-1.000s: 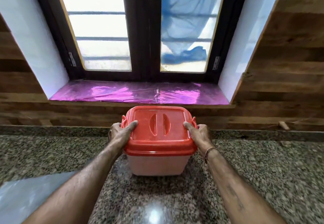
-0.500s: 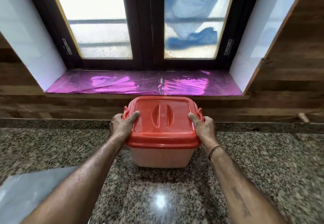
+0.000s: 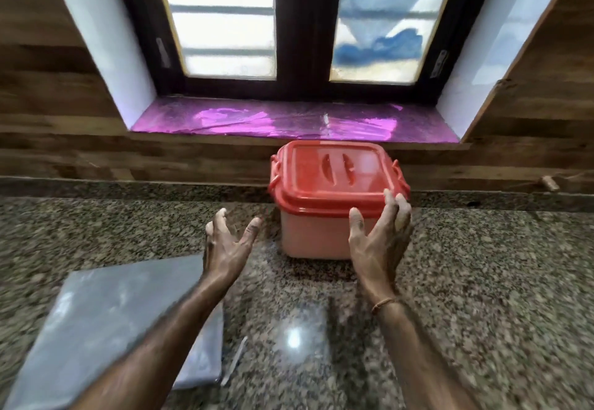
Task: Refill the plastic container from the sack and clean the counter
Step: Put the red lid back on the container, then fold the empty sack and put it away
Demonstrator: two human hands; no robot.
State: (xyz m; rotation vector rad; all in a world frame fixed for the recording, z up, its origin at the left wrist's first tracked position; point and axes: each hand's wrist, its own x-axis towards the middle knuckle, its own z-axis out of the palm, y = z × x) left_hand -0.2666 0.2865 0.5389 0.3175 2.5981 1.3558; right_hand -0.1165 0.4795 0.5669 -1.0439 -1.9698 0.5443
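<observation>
A plastic container [image 3: 315, 236] with a pale body and a red lid [image 3: 334, 175] stands on the granite counter [image 3: 482, 281] close to the back wall, below the window sill. The lid is on, its side clips visible. My left hand [image 3: 226, 247] hovers open to the left of the container, apart from it, fingers spread. My right hand [image 3: 379, 242] is open in front of the container's right corner, fingers spread and holding nothing. No sack is in view.
A flat grey slab [image 3: 106, 323] lies on the counter at the lower left, under my left forearm. A purple foil-covered window sill [image 3: 225, 120] runs behind the container. Wood-panelled wall sits on both sides of the window.
Both hands have let go of the container's lid and drawn back toward me with fingers spread. The container now stands alone near the wall.
</observation>
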